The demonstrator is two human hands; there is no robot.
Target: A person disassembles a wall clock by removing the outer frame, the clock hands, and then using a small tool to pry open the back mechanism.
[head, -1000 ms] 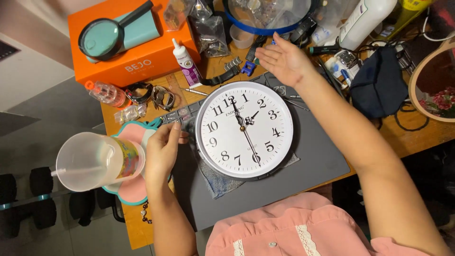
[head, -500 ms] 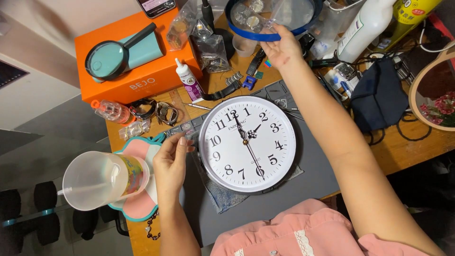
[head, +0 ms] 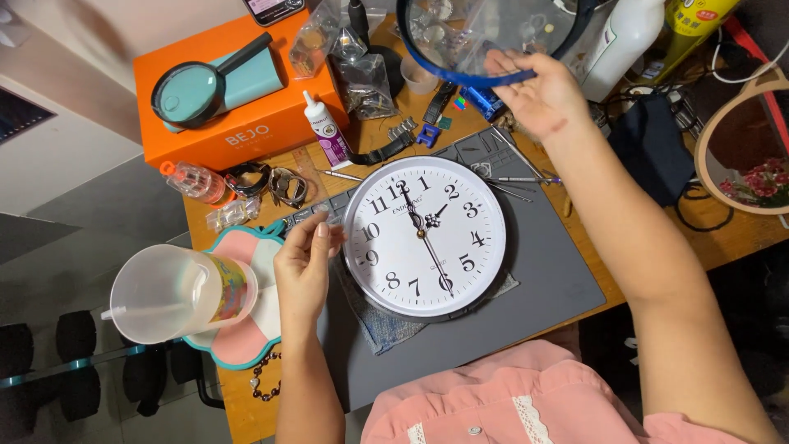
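A round white wall clock [head: 425, 236] lies face up on a grey work mat [head: 542, 284], with a scrap of grey cloth under it. My left hand [head: 302, 267] rests at the clock's left rim, fingers loosely curled, thumb and forefinger touching the edge. My right hand [head: 538, 94] is stretched to the back of the desk and grips the lower rim of a large round blue-framed lens [head: 485, 37]. Thin metal tools [head: 518, 181] lie on the mat just right of the clock.
An orange box [head: 238, 103] with a teal magnifier on it stands at back left. A small glue bottle [head: 327, 131], a clear plastic jug [head: 177, 292] on a pink mat, a round mirror [head: 744, 148] at right, bottles and small bags crowd the wooden desk.
My right hand moved from just above the clock up to the back of the desk and took hold of the blue lens rim. My left hand stayed at the clock's left edge.
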